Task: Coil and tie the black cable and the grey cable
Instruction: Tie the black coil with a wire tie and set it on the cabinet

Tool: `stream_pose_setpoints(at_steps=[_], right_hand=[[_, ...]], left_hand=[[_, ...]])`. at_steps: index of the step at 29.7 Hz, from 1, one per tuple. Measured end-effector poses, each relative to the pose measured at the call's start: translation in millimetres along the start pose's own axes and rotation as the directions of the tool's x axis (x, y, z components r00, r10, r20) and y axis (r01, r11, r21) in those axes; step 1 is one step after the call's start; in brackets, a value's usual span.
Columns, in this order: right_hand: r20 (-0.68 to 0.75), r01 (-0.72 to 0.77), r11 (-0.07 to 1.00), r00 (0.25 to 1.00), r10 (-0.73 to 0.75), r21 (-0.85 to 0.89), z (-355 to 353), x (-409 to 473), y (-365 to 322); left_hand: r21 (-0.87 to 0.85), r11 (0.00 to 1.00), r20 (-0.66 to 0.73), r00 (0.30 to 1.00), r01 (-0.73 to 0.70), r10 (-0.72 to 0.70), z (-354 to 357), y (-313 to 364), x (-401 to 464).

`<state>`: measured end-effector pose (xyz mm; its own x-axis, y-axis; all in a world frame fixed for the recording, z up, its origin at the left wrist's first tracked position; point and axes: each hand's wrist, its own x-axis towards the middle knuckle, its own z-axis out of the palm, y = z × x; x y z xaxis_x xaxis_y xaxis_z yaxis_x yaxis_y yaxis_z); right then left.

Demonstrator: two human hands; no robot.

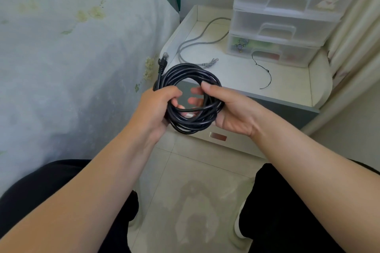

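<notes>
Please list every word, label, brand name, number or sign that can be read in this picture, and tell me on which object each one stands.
No text can be read.
Drawer unit: cartoon stickers only, no legible words.
Bed sheet: a small green mark near the edge, too blurred to read.
Black cable, held in the left hand and right hand: no print visible.
Grey cable on the bedside table: no print visible.

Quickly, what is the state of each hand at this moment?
Left hand: closed, gripping the left side of the coiled black cable.
Right hand: fingers curled around the right side of the same coil.
</notes>
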<state>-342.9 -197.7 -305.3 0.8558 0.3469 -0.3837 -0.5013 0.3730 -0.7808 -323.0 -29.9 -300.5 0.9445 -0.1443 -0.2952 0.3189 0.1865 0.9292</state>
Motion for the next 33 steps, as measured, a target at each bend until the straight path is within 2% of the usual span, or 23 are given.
stream_pose_setpoints(at_steps=[3, 9, 12, 16, 18, 20, 22, 24, 26, 29, 33], right_hand=[[-0.003, -0.030, 0.999, 1.000, 0.030, 0.022, 4, 3, 2], [-0.081, 0.087, 0.944, 0.995, -0.065, 0.318, 13, 7, 3], [-0.121, 0.109, 0.934, 0.990, -0.071, 0.340, 14, 10, 2], [-0.174, 0.134, 0.972, 0.980, -0.100, 0.195, 17, 13, 2], [-0.155, 0.117, 0.993, 0.981, -0.118, -0.014, 14, 11, -9], [-0.193, 0.049, 0.947, 0.974, -0.115, -0.317, -1, 11, -30], [-0.397, -0.061, 0.839, 0.898, -0.190, -0.540, -28, 19, -51], [-0.595, -0.255, 0.668, 0.726, -0.346, -0.699, -67, 29, -66], [-0.659, -0.416, 0.528, 0.605, -0.448, -0.741, -106, 38, -70], [-0.709, -0.520, 0.481, 0.521, -0.476, -0.705, -143, 46, -65], [-0.724, -0.592, 0.435, 0.443, -0.528, -0.679, -159, 58, -56]], left_hand=[[-0.085, 0.994, 0.049, 0.997, 0.064, -0.060, -4, -1, 1], [-0.288, 0.948, 0.137, 0.985, 0.137, -0.100, 5, 7, -1], [-0.260, 0.955, 0.142, 0.984, 0.144, -0.110, 9, 8, -1], [-0.194, 0.972, 0.084, 0.989, 0.132, -0.118, 11, 9, 5], [-0.190, 0.974, 0.058, 0.992, 0.122, -0.113, 10, 11, 10], [-0.114, 0.992, 0.033, 0.998, 0.062, -0.058, 7, 15, 15], [0.044, 0.999, 0.010, 1.000, -0.027, 0.027, 6, 16, 17], [0.203, 0.975, -0.007, 0.996, -0.088, 0.091, 6, 14, 18], [0.335, 0.934, -0.017, 0.990, -0.128, 0.141, 7, 12, 19], [0.442, 0.884, 0.006, 0.986, -0.153, 0.167, 12, 10, 25], [0.471, 0.872, 0.011, 0.989, -0.135, 0.148, 14, 6, 35]])
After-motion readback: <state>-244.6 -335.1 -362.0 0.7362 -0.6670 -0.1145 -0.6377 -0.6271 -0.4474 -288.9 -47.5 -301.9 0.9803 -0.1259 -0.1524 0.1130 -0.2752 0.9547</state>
